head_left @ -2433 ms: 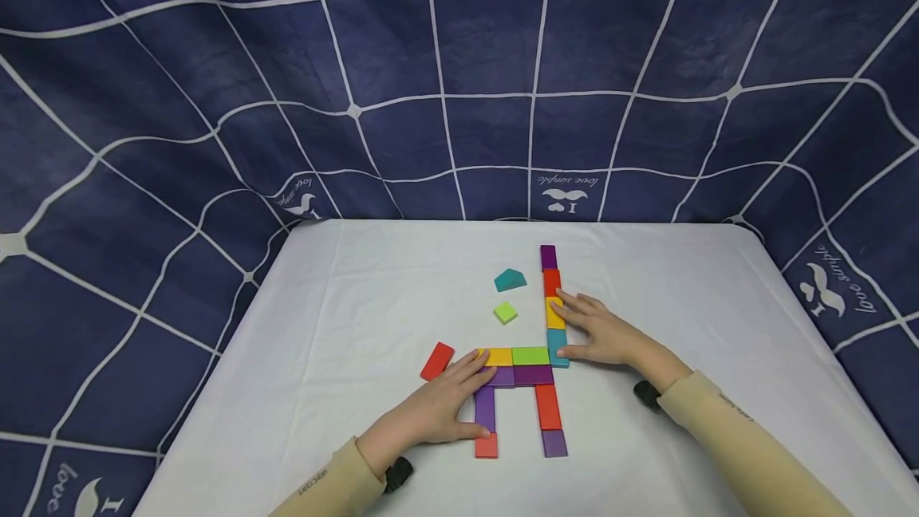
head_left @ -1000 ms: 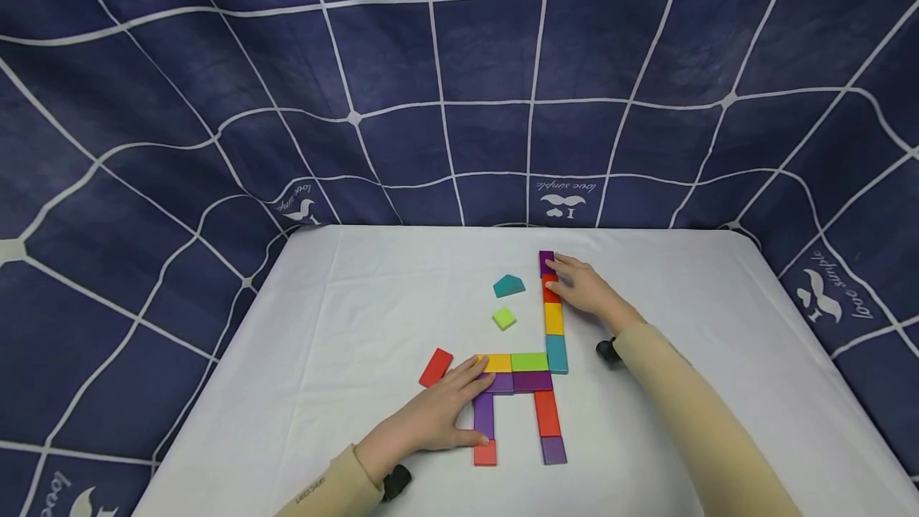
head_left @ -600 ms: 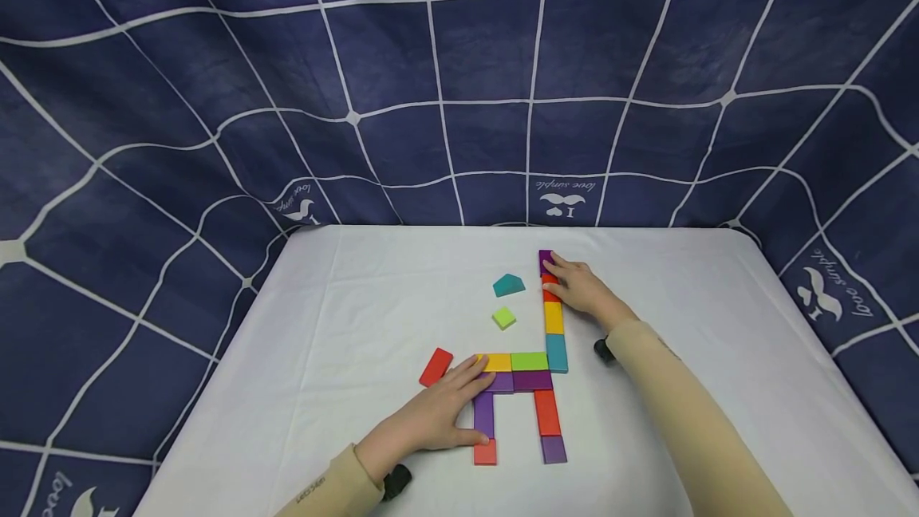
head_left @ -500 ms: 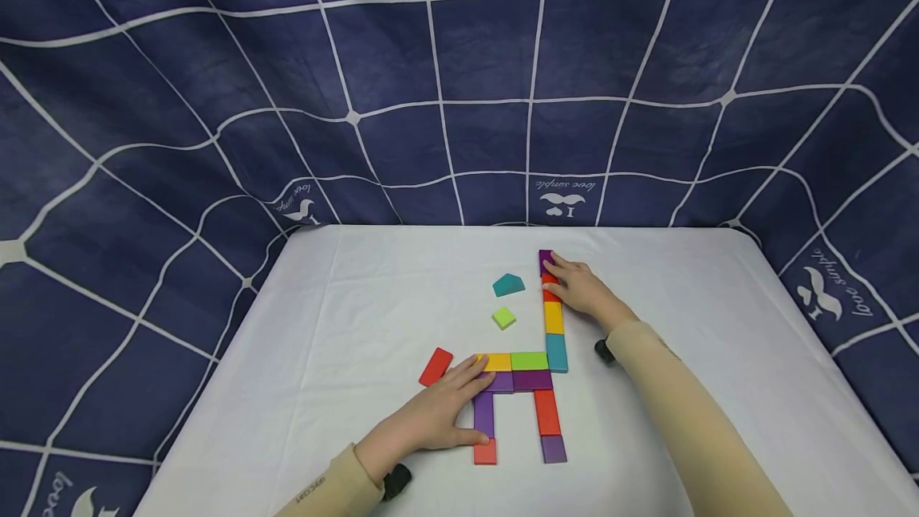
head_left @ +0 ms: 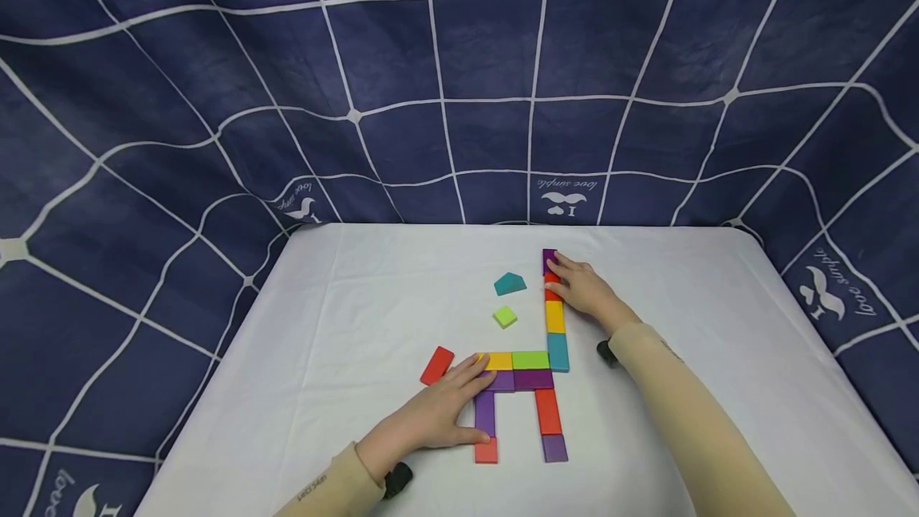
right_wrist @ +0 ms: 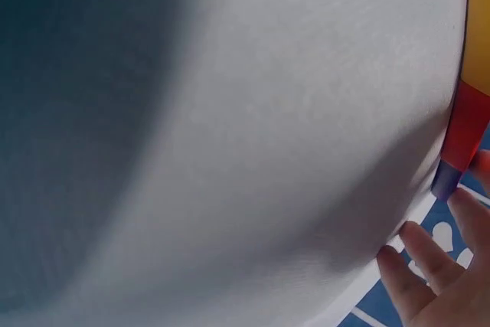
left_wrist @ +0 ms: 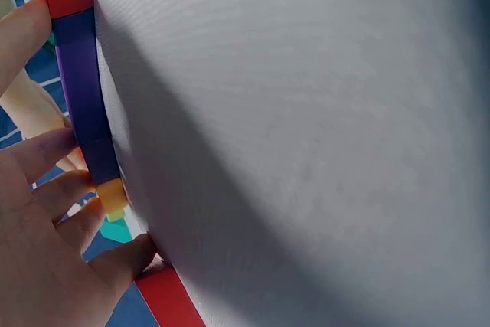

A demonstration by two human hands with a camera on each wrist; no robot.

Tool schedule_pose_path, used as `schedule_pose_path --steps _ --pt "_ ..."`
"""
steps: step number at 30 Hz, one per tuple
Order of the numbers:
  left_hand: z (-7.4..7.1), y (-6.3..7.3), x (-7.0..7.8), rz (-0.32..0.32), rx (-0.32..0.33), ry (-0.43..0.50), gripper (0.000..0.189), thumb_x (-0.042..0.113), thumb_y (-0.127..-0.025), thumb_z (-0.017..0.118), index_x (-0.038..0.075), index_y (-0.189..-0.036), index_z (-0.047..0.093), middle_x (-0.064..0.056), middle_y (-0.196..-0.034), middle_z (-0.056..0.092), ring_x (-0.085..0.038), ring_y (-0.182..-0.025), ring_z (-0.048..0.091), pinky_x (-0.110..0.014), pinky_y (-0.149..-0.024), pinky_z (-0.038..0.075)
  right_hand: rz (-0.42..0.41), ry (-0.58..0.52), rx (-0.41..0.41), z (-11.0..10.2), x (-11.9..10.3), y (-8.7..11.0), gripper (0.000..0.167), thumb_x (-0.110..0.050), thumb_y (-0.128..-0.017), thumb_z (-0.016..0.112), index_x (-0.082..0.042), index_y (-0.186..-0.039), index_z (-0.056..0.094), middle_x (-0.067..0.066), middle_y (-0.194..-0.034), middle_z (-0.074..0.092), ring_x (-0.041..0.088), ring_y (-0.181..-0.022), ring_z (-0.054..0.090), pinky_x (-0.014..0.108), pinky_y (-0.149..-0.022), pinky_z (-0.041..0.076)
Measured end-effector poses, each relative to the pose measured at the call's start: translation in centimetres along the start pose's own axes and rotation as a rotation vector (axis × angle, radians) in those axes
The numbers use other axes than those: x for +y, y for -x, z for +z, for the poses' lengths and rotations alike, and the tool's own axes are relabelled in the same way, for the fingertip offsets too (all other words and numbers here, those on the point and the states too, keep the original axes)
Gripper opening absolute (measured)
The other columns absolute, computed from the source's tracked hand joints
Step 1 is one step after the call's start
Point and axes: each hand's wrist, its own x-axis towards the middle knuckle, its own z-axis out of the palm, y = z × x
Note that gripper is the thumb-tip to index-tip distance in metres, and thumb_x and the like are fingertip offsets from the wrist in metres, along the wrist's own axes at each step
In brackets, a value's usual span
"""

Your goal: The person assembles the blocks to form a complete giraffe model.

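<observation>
My left hand (head_left: 434, 412) lies with fingers spread over the left end of a flat block figure in the head view. Its fingertips touch the yellow block (head_left: 498, 361) and the purple block (head_left: 504, 381) below it, and the thumb is at the small red block (head_left: 486, 451). My right hand (head_left: 585, 290) reaches from the right to the top of a straight column. Its fingers touch the dark purple block (head_left: 549, 258) at the top end and the red block (head_left: 551, 287) under it. Below these in line are a yellow block (head_left: 555, 317) and a blue block (head_left: 558, 352).
A teal five-sided block (head_left: 510, 284) and a light green square block (head_left: 505, 317) lie left of the column. Beside my left hand is a loose red block (head_left: 436, 365). A white cloth covers the table (head_left: 345, 325); a dark blue checked curtain (head_left: 488, 134) hangs behind.
My right hand has moved up the column, from the yellow and blue blocks to the purple and red ones. The top purple block has shifted slightly right. My left hand has stayed put.
</observation>
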Motion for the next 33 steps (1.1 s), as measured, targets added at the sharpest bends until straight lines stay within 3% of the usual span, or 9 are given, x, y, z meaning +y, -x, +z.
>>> schedule_pose_path --steps 33 --pt "0.08 -0.06 -0.02 -0.006 0.004 0.002 0.088 0.057 -0.085 0.069 0.019 -0.155 0.032 0.003 -0.167 0.013 -0.019 -0.155 0.009 -0.043 -0.12 0.03 -0.011 -0.009 0.047 0.03 0.65 0.26 0.067 -0.041 -0.097 0.06 -0.01 -0.152 0.035 0.017 -0.162 0.026 0.046 -0.141 0.033 0.061 -0.114 0.03"
